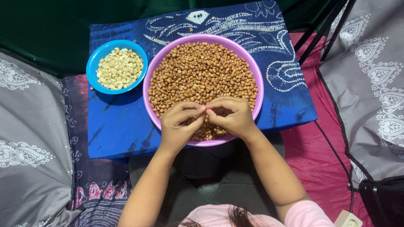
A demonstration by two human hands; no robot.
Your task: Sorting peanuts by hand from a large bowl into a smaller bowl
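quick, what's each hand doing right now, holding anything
Left hand: fingers pinched shut over the pink bowl of brown peanuts; what they grip is hidden.
Right hand: fingertips pinched against the left's; any held peanut cannot be told.

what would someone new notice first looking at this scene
First the big pink bowl at the middle of the blue patterned cloth, heaped with brown-skinned peanuts. At its near rim the left hand and right hand meet, fingers pinched together over the nuts. To the left sits a smaller blue bowl of pale skinned peanuts.
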